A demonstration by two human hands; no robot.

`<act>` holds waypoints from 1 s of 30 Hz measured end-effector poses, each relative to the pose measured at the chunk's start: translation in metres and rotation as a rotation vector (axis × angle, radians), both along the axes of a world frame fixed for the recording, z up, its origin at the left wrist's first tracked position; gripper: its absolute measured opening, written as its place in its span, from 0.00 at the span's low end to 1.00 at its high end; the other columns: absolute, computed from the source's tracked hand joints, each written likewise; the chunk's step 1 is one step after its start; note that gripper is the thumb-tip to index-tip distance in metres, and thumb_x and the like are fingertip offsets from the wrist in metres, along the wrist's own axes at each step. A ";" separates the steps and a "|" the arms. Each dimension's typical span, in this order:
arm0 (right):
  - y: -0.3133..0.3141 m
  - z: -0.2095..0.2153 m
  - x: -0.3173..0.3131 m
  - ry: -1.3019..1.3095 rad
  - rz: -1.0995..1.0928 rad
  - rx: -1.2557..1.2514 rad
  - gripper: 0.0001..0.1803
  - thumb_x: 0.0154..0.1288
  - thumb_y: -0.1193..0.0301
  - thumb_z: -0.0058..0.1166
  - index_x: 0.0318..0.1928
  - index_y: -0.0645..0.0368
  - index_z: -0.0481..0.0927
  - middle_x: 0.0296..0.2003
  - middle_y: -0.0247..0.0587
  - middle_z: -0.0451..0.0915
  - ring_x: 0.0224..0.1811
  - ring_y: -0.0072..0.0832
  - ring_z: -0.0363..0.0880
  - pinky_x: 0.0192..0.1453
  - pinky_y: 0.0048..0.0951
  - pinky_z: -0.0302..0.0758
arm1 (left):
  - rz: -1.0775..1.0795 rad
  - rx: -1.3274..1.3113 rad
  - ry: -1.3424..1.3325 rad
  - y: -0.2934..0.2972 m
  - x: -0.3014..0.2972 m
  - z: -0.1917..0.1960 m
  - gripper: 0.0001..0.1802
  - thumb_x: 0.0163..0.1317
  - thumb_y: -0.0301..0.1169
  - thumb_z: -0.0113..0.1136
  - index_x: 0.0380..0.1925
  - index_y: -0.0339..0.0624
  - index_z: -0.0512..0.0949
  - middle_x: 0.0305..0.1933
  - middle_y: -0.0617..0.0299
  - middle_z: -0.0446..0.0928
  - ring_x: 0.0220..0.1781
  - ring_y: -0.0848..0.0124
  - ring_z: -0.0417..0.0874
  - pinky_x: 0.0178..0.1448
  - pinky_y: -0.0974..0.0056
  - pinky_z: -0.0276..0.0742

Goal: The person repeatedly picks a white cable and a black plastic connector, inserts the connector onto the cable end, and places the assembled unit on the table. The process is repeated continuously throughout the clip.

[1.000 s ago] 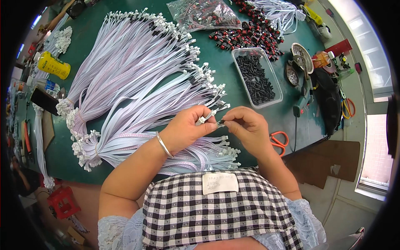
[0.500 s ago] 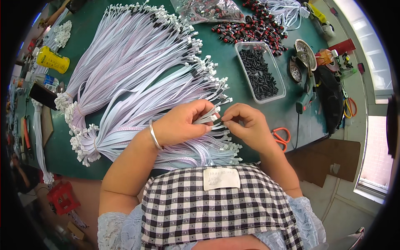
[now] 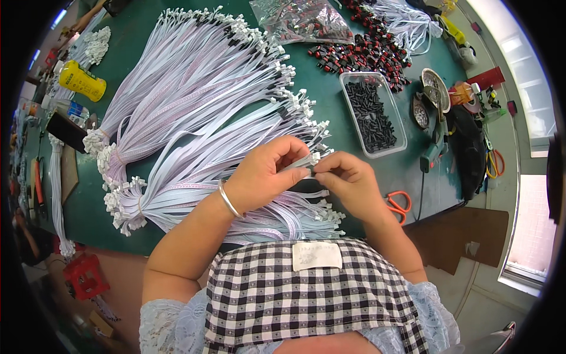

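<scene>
Bundles of flat white ribbon cables (image 3: pixel 200 88) with small white connectors fan out over the green table. My left hand (image 3: pixel 268 174) is closed round the connector ends of several cables, thumb and forefinger pinching them. Close against its fingertips, my right hand (image 3: pixel 348 180) is in a pinch at the same cable ends; whatever sits between those fingers is too small and hidden to name. More ribbon cables lie beneath the left hand and wrist. Right of the cables, a clear plastic box (image 3: pixel 402 133) holds many small black sleeve-like pieces.
Red-handled scissors (image 3: pixel 400 203) lie just right of my right forearm. Beyond the box are a pile of red-and-black parts (image 3: pixel 377 53) and a clear bag (image 3: pixel 303 20). A green glue gun (image 3: pixel 433 150) and metal dishes (image 3: pixel 435 88) stand at right, a yellow bottle (image 3: pixel 82 81) at left.
My right fingertips have come up against the connectors in my left hand, closing the small gap between the hands. The whole view has shifted slightly.
</scene>
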State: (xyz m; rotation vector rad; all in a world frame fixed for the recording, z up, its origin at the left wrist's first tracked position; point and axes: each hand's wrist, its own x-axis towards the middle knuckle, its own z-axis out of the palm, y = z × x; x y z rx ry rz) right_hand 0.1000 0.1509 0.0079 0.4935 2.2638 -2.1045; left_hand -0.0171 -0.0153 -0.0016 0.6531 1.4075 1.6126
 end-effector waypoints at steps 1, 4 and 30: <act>0.003 0.002 -0.001 0.002 -0.008 -0.068 0.04 0.59 0.79 0.58 0.36 0.63 0.80 0.33 0.32 0.78 0.32 0.15 0.75 0.33 0.18 0.73 | 0.008 -0.010 0.060 0.000 -0.001 0.002 0.14 0.55 0.20 0.62 0.42 0.40 0.72 0.38 0.70 0.72 0.39 0.83 0.72 0.42 0.76 0.71; 0.005 0.001 0.000 0.007 0.002 -0.164 0.04 0.60 0.78 0.57 0.37 0.63 0.80 0.34 0.32 0.78 0.32 0.14 0.74 0.33 0.16 0.73 | -0.050 -0.033 0.043 -0.001 -0.001 0.003 0.14 0.56 0.21 0.62 0.42 0.40 0.72 0.39 0.69 0.72 0.40 0.83 0.72 0.44 0.76 0.70; 0.000 -0.011 -0.012 0.396 0.209 1.487 0.03 0.48 0.70 0.52 0.27 0.50 0.76 0.31 0.28 0.73 0.38 0.28 0.71 0.43 0.33 0.63 | -0.012 -0.103 0.236 0.005 0.011 0.009 0.18 0.65 0.24 0.49 0.56 0.40 0.71 0.34 0.63 0.79 0.36 0.79 0.78 0.44 0.73 0.74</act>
